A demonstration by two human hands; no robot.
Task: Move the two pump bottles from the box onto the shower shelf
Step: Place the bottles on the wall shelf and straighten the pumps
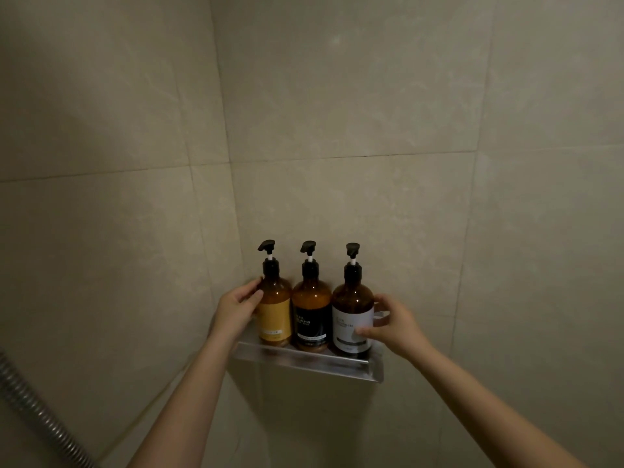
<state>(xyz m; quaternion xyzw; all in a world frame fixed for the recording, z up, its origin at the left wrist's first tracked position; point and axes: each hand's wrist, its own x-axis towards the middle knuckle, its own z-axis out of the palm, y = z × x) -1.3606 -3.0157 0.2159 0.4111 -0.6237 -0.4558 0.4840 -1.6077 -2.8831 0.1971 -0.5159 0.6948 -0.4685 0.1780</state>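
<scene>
pump bottles stand upright on the shower shelf (304, 361); left hand (236, 309) cups the yellow-label bottle (274, 312), right hand (395, 325) fingers (364, 332) loosely touch the white-label bottle (353, 319). likely heavy, slick; grip mid-body.

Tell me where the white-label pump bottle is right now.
In the head view, the white-label bottle stands upright at the right end of the metal shelf, beside the black-label bottle, with the right hand touching its right side.
</scene>
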